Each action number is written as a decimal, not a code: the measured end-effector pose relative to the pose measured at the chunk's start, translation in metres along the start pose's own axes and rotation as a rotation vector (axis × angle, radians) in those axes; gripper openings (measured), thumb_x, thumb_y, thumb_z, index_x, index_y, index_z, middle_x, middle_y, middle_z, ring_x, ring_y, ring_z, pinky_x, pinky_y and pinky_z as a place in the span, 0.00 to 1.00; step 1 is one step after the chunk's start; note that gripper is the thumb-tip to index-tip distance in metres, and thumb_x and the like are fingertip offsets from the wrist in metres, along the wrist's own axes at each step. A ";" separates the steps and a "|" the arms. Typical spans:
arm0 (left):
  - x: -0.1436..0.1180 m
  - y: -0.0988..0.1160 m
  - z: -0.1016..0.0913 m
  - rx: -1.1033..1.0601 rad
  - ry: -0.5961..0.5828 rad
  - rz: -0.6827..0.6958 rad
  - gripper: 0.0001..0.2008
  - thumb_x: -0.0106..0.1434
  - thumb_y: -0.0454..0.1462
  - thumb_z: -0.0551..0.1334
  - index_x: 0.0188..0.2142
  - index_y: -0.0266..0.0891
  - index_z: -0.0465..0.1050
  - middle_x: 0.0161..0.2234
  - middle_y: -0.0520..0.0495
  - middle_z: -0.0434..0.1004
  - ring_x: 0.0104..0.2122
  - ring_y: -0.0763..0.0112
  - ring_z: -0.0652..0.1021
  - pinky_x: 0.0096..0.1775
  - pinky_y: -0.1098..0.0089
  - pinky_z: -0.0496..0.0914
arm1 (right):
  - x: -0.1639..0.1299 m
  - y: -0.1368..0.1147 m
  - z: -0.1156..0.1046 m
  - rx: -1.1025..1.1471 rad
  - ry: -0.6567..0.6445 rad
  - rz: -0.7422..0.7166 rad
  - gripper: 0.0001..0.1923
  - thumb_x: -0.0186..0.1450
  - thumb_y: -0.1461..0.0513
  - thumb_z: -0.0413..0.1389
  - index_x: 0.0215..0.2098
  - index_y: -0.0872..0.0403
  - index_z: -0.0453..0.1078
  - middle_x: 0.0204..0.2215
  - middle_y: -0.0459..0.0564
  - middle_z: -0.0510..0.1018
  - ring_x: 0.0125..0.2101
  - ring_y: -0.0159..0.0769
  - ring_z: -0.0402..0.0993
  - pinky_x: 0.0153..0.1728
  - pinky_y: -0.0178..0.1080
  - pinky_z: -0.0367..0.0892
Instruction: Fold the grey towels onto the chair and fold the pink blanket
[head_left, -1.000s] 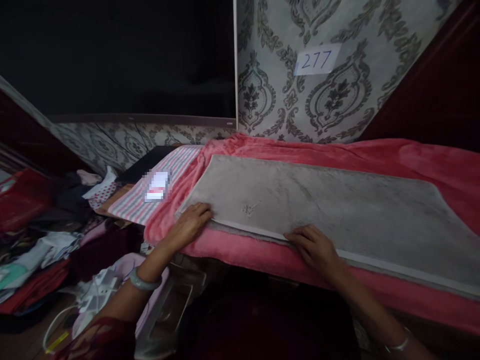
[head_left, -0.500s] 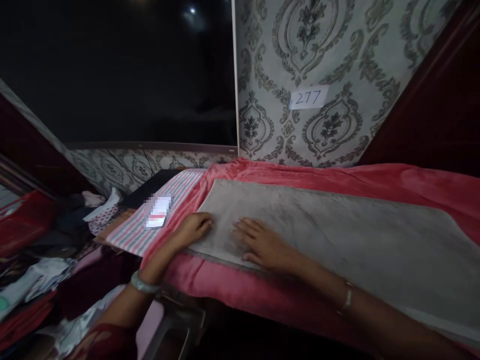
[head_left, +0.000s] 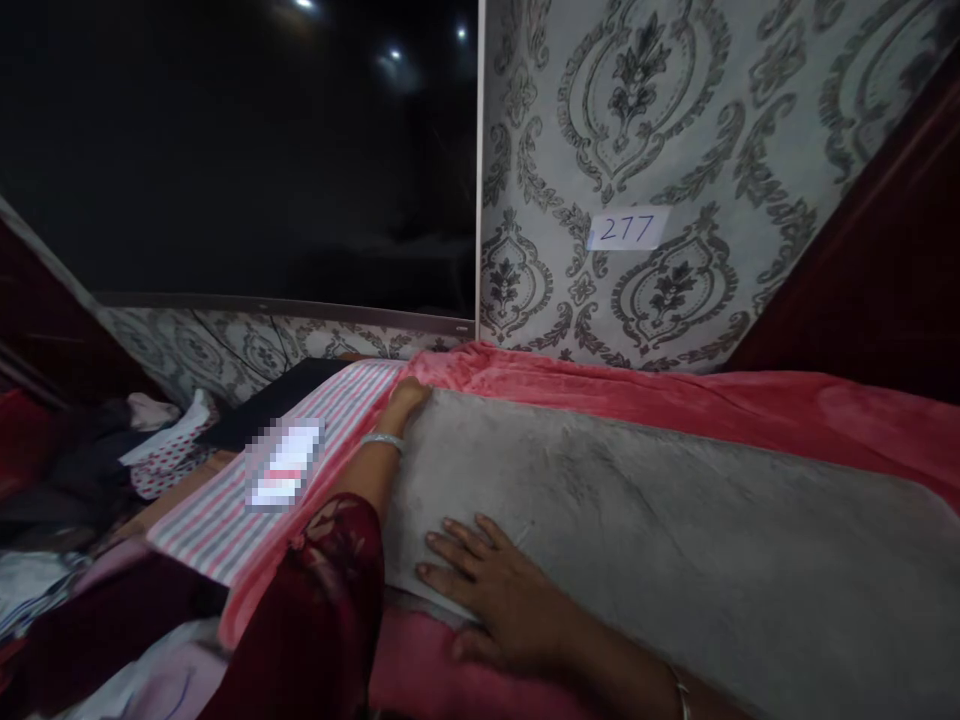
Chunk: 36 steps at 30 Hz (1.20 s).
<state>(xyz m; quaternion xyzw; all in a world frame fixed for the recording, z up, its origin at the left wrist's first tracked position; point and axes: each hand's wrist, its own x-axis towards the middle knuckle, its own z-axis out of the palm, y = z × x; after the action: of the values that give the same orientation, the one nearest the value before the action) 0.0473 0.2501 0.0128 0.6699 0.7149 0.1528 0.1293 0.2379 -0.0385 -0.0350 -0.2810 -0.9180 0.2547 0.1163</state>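
A long grey plush blanket [head_left: 600,500], folded into a flat strip, lies over a pink-red plush cloth [head_left: 675,400]. My left hand [head_left: 411,393] reaches to the far left corner of the grey blanket and touches it there; its fingers are mostly hidden, so whether they grip the edge cannot be made out. Spread flat near the close left end of the grey blanket is my right hand [head_left: 510,595], fingers apart, palm down, with nothing held.
Left of the blanket, a phone-like object [head_left: 285,465], blurred out, rests on a striped cloth [head_left: 202,520]. Clothes [head_left: 45,590] are heaped at the lower left. Behind stand a large dark screen [head_left: 247,160] and a patterned wall with a paper label [head_left: 628,229].
My left hand has moved away from me along the blanket's left end to its far corner. My right hand lies flat, fingers more spread. The view has shifted slightly.
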 end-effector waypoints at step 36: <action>-0.107 -0.046 0.010 0.174 -0.024 0.018 0.25 0.69 0.37 0.52 0.64 0.36 0.64 0.53 0.33 0.79 0.53 0.54 0.79 0.52 0.61 0.70 | -0.001 0.005 0.009 -0.069 -0.006 0.027 0.38 0.70 0.36 0.42 0.73 0.38 0.48 0.74 0.48 0.42 0.73 0.45 0.31 0.69 0.58 0.28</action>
<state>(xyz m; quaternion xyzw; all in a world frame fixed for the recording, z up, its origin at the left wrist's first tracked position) 0.0163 0.1413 -0.0169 0.6867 0.7180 0.0832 0.0777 0.2380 -0.0392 -0.0452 -0.2965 -0.9226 0.2255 0.1005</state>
